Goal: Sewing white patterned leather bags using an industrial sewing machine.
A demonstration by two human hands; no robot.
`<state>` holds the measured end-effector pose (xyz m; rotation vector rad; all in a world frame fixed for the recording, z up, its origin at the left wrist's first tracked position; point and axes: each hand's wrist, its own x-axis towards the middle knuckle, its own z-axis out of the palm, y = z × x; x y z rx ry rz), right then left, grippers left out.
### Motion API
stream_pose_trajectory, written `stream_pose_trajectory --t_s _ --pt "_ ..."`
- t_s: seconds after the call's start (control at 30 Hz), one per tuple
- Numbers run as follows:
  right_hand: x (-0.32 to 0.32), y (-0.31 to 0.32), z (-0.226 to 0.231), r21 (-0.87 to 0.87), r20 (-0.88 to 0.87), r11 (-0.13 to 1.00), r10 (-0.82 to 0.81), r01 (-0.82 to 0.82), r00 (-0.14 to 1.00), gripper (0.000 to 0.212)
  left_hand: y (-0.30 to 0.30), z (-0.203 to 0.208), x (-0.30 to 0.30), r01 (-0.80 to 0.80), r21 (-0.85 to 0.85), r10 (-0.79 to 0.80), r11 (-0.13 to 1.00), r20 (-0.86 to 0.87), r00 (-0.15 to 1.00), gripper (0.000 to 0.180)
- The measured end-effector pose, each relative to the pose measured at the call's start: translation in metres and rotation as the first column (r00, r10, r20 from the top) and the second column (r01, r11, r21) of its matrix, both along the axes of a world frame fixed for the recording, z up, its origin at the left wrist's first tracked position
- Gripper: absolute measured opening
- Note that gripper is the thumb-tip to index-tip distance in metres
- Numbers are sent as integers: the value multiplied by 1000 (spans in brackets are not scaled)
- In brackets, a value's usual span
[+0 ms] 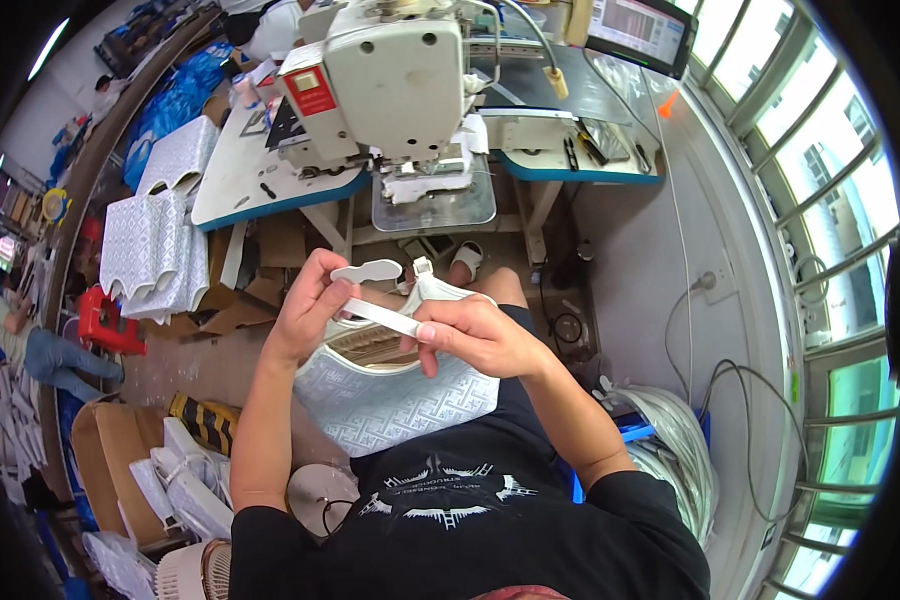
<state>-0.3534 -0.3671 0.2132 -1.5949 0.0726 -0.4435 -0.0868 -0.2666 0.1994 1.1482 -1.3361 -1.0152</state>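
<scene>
A pale silver-blue patterned bag [400, 405] rests on my lap, its mouth open and its inside partly showing. Above that opening, a flat white strap [383, 318] stretches between my two hands. My left hand [308, 308] is closed, pinching the strap's far-left part between thumb and fingers. A rounded white tab [370, 271] sticks out from the same fingers; whether it belongs to the strap is hidden. Over the bag's right side, my right hand [475, 335] pinches the strap's other end. A small white buckle-like piece [423, 267] stands at the bag's top, just beyond the right hand.
Ahead stands a large white sewing machine [395, 85] on a blue-edged table [260, 170]. Patterned bag pieces [150, 245] are stacked at left, near a red stool [110, 325]. Coiled pale strips [675, 460] lie at right by the wall. Another person [45, 350] is far left.
</scene>
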Motion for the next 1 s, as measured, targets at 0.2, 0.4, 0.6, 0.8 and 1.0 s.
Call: stream_pose_trajectory --t_s 0.2,0.4,0.6,0.8,1.0 --pt "0 9 11 235 52 972 -32 19 998 34 3 -5 8 -38 4 38 999 -58 998 19" --pt "-6 -5 34 474 -148 865 -105 163 983 34 -10 77 23 77 -187 -130 979 -290 948 20" --pt "-25 -19 29 519 -93 849 -58 98 994 33 -44 177 -27 456 -120 -471 882 -163 867 30" --pt "-15 -16 36 329 -30 944 25 -14 999 33 -75 163 -102 484 -71 -489 872 -163 857 34" --pt "-37 -13 37 222 -75 975 13 4 997 38 -68 173 -98 301 -374 -19 877 599 800 23"
